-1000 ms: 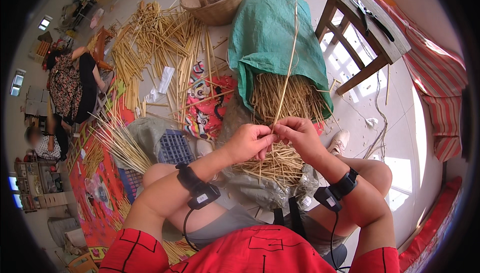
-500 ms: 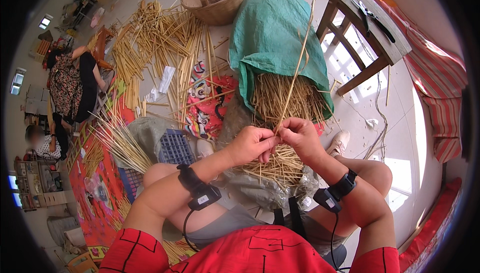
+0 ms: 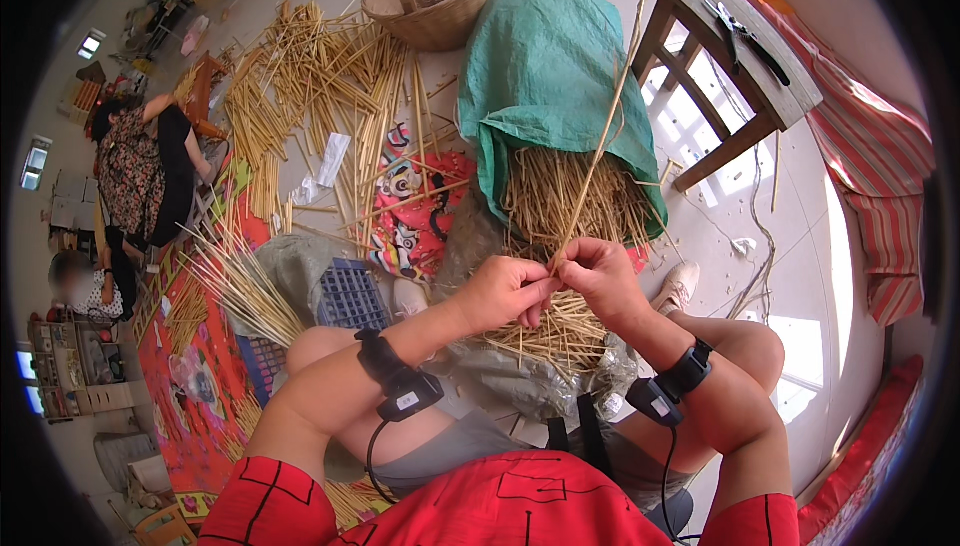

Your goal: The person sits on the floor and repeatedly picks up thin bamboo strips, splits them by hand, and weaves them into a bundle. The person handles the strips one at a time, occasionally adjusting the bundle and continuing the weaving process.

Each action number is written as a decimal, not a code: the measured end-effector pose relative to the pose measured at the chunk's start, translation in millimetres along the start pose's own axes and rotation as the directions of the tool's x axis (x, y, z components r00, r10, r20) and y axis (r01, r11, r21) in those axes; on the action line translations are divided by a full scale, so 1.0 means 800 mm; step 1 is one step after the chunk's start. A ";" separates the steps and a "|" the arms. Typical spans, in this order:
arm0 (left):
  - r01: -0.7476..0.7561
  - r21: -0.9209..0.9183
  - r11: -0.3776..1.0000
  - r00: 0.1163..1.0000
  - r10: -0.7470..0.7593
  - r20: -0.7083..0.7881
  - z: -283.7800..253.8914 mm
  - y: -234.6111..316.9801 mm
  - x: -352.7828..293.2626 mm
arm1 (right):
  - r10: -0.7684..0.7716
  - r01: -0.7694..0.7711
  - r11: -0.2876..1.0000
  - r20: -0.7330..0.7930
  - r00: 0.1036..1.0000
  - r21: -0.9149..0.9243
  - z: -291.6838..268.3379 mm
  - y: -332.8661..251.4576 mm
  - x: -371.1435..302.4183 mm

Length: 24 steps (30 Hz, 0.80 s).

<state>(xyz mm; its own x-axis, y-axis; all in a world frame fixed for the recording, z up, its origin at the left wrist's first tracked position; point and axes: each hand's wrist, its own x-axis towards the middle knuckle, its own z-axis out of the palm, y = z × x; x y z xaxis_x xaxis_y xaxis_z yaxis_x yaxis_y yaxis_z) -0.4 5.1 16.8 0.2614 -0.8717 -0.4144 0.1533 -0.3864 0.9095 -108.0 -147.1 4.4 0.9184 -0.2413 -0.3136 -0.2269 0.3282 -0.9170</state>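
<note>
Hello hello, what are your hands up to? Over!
Left hand, right hand: both pinching a long straw stalk. Stalk slants away past green sack. Loose straw below hands; nothing seen blocking them.

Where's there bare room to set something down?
Bare floor tile shows between the cord and the striped cloth, and the stool top has some room beside the pruners. Crowded: straw under the left hand and right hand; loose stalks and the blue crate to the left.

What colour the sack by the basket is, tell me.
The sack is green, clearest in the head view.
</note>
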 end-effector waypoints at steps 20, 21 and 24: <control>0.001 -0.009 1.000 1.000 -0.001 0.025 -0.001 -0.002 0.001 | -0.018 0.019 0.997 -0.012 1.000 0.076 0.001 0.004 0.000; 0.000 -0.024 1.000 0.999 0.001 0.041 -0.001 -0.003 0.001 | -0.004 0.004 0.996 0.003 1.000 0.094 0.000 0.003 0.000; -0.020 -0.075 0.997 0.995 0.027 0.092 -0.003 0.000 0.001 | 0.011 -0.018 0.984 0.037 0.999 0.179 -0.002 0.004 0.000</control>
<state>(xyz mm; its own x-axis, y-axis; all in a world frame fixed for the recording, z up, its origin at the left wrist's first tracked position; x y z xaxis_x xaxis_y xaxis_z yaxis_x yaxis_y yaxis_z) 1.6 5.3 16.5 0.1762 -0.9058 -0.3854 0.2193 -0.3455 0.9124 -109.0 -147.4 1.3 0.9273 -0.2033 -0.3144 -0.1814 0.4905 -0.8523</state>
